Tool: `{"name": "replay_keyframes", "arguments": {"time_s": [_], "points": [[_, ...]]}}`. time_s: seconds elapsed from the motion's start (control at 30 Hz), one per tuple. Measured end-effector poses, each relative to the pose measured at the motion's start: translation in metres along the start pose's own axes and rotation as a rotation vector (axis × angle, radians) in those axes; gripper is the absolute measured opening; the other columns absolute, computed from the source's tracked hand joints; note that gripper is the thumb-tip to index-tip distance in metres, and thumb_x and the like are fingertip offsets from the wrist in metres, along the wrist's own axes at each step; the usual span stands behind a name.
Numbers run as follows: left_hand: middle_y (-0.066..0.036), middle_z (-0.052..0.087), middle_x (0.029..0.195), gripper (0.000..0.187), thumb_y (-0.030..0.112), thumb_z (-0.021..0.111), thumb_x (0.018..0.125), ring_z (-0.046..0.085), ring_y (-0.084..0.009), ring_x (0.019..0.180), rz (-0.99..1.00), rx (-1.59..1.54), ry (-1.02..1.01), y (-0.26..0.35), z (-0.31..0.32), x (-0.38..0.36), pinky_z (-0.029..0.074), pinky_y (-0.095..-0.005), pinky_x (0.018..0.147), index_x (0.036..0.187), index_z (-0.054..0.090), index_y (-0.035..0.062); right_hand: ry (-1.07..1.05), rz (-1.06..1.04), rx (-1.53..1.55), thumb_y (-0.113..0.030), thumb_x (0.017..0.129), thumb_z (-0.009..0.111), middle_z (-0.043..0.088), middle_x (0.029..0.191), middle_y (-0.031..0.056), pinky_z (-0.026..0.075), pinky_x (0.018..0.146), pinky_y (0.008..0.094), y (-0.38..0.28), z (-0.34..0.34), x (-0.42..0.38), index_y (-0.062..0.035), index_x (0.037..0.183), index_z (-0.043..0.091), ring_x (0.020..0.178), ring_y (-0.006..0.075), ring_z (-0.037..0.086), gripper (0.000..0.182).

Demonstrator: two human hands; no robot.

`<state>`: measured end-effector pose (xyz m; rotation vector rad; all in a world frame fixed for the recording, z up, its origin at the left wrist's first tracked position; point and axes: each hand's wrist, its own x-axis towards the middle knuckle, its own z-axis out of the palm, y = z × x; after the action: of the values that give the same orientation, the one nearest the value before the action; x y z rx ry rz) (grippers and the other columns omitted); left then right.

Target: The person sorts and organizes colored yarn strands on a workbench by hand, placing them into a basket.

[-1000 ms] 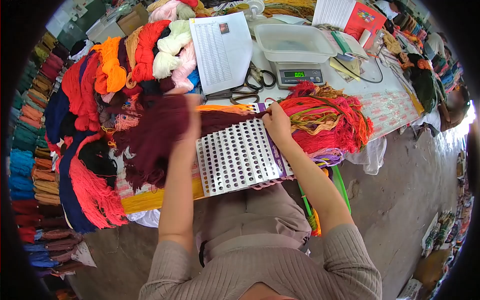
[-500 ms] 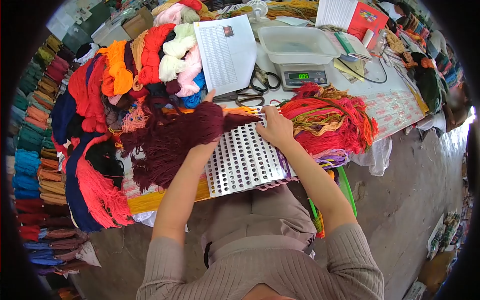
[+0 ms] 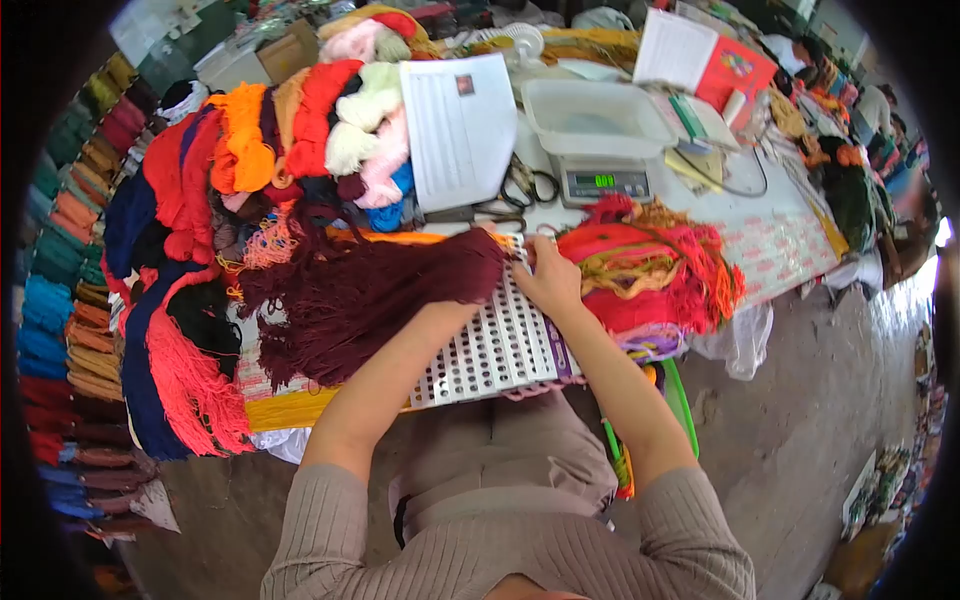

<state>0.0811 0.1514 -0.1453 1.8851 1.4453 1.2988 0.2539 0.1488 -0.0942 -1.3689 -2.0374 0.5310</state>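
Note:
A thick bundle of dark maroon yarn lies across the left part of a white board with rows of holes. My left hand is at the right end of this bundle, its fingers mostly hidden under or behind the strands. Near the board's upper right corner is my right hand, thumb and fingers closed at the board's top edge beside the tip of the maroon yarn; what they pinch is too small to make out. Orange yarn runs along the board's upper edge.
Skeins in many colours fill the table's left side. A printed sheet, scissors, a scale under a plastic tub and an open red notebook lie beyond. Red mixed yarn sits at right; people are far right.
My left hand has moved right and down with the maroon yarn, which now covers more of the board's top. My right hand stays near the same corner. The head view has shifted slightly.

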Motion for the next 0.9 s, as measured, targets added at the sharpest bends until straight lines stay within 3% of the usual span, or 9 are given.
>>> {"name": "replay_keyframes", "arguments": {"time_s": [0.03, 0.33, 0.5, 0.57, 0.67, 0.73, 0.77, 0.8, 0.9], "points": [[-0.014, 0.059, 0.077, 0.020, 0.022, 0.050, 0.083, 0.059, -0.0245, 0.073, -0.271, 0.393, -0.188, 0.060, -0.012, 0.018, 0.045, -0.0331, 0.068, 0.093, 0.054, 0.0054, 0.013, -0.001, -0.003, -0.028, 0.071, 0.059, 0.059, 0.081, 0.0102, 0.046, 0.061, 0.0424, 0.001, 0.001, 0.000, -0.0100, 0.100, 0.050, 0.074, 0.0298, 0.061, 0.035], [-0.018, 0.061, 0.086, 0.023, 0.029, 0.049, 0.083, 0.061, -0.0352, 0.083, -0.459, 0.736, -0.002, 0.045, -0.137, 0.046, 0.047, -0.0450, 0.068, 0.086, 0.058, 0.0081, -0.066, 0.025, -0.027, -0.031, 0.071, 0.061, 0.060, 0.082, 0.0055, 0.046, 0.065, 0.0394, -0.001, 0.000, -0.001, -0.0114, 0.101, 0.052, 0.075, 0.0260, 0.061, 0.037], [-0.019, 0.061, 0.087, 0.022, 0.025, 0.048, 0.084, 0.060, -0.0350, 0.084, -0.207, 0.662, 0.414, 0.018, -0.269, 0.026, 0.046, -0.0435, 0.073, 0.087, 0.060, 0.0062, -0.073, -0.060, -0.060, -0.033, 0.073, 0.061, 0.060, 0.082, 0.0038, 0.046, 0.064, 0.0358, -0.001, -0.002, -0.002, -0.0103, 0.100, 0.054, 0.075, 0.0231, 0.061, 0.036], [-0.019, 0.060, 0.089, 0.021, 0.020, 0.046, 0.087, 0.059, -0.0356, 0.084, 0.235, 0.944, 0.585, 0.025, -0.312, -0.002, 0.045, -0.0420, 0.070, 0.082, 0.058, 0.0046, -0.129, 0.031, 0.061, -0.038, 0.075, 0.062, 0.060, 0.080, 0.0040, 0.046, 0.064, 0.0341, -0.001, -0.005, -0.001, -0.0096, 0.097, 0.056, 0.074, 0.0213, 0.061, 0.036], [-0.009, 0.059, 0.076, 0.020, 0.024, 0.044, 0.087, 0.060, -0.0233, 0.076, 0.023, 1.022, 0.769, 0.102, -0.340, -0.036, 0.045, -0.0309, 0.063, 0.085, 0.057, 0.0086, -0.171, 0.115, 0.771, -0.027, 0.084, 0.060, 0.059, 0.076, 0.0030, 0.044, 0.065, 0.0252, 0.040, 0.013, 0.023, -0.0024, 0.093, 0.057, 0.070, 0.0115, 0.055, 0.026], [-0.008, 0.057, 0.100, 0.029, 0.024, 0.046, 0.091, 0.058, -0.0158, 0.082, 0.433, 0.829, 0.883, 0.112, -0.374, -0.063, 0.048, -0.0345, 0.069, 0.112, 0.053, 0.0052, -0.035, 0.055, 0.810, -0.024, 0.086, 0.059, 0.058, 0.077, 0.0019, 0.043, 0.067, 0.0232, 0.003, -0.016, 0.019, -0.0003, 0.092, 0.057, 0.072, 0.0096, 0.052, 0.024], [-0.011, 0.051, 0.115, 0.036, 0.020, 0.046, 0.090, 0.055, -0.0176, 0.085, -0.073, 0.479, 0.847, 0.214, -0.317, -0.077, 0.042, -0.0260, 0.076, 0.122, 0.050, 0.0047, 0.009, -0.068, 0.826, -0.025, 0.088, 0.057, 0.057, 0.079, 0.0022, 0.043, 0.067, 0.0224, -0.035, -0.036, 0.010, -0.0017, 0.093, 0.057, 0.074, 0.0085, 0.052, 0.024], [-0.016, 0.047, 0.124, 0.041, 0.020, 0.044, 0.090, 0.052, -0.0261, 0.104, 0.206, 1.008, 0.735, 0.268, -0.284, -0.091, 0.040, -0.0319, 0.088, 0.127, 0.046, 0.0033, -0.135, -0.047, 0.938, -0.028, 0.089, 0.054, 0.056, 0.088, 0.0033, 0.042, 0.073, 0.0251, -0.071, -0.055, -0.002, -0.0037, 0.099, 0.058, 0.082, 0.0101, 0.051, 0.027], [-0.020, 0.040, 0.130, 0.055, 0.049, 0.036, 0.091, 0.039, -0.0389, 0.120, 0.419, 1.083, 0.203, 0.351, -0.223, -0.114, 0.029, -0.0476, 0.100, 0.123, 0.050, 0.0067, -0.441, -0.381, 1.353, -0.041, 0.091, 0.043, 0.059, 0.096, 0.0093, 0.043, 0.082, 0.0289, -0.164, -0.076, -0.046, 0.0004, 0.099, 0.055, 0.091, 0.0173, 0.055, 0.044]]}}
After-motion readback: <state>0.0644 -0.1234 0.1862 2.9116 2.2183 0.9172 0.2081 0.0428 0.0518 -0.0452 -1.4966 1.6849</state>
